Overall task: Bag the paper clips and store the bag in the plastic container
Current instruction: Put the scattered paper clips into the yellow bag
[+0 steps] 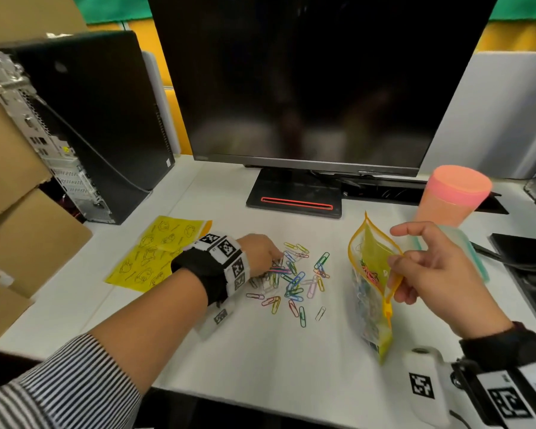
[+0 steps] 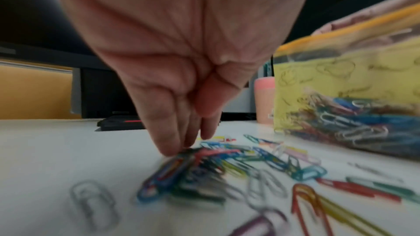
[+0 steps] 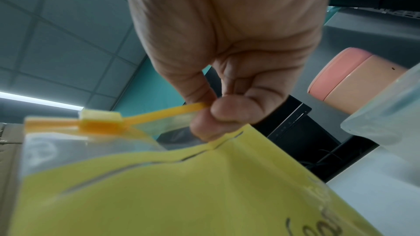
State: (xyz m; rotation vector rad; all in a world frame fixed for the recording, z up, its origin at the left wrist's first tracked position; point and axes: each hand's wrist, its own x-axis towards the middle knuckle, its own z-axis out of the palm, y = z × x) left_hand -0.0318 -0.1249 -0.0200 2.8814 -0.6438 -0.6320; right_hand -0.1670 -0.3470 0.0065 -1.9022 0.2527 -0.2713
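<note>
The paper clips [image 1: 293,278] are partly bagged: many still lie scattered on the counter [image 1: 260,360], and a share is already seen inside the bag [image 1: 372,292], so the filling step is judged to be in hand. The bag is held up just right of the pile, mouth open, its orange zip edge pinched by the right hand [image 1: 430,267]. A bunch of clips is being pinched together by the fingertips of the left hand [image 1: 260,252]. Next, a lift and a carry into the open mouth are called for. The plastic container [image 1: 474,258] waits behind the right hand.
</note>
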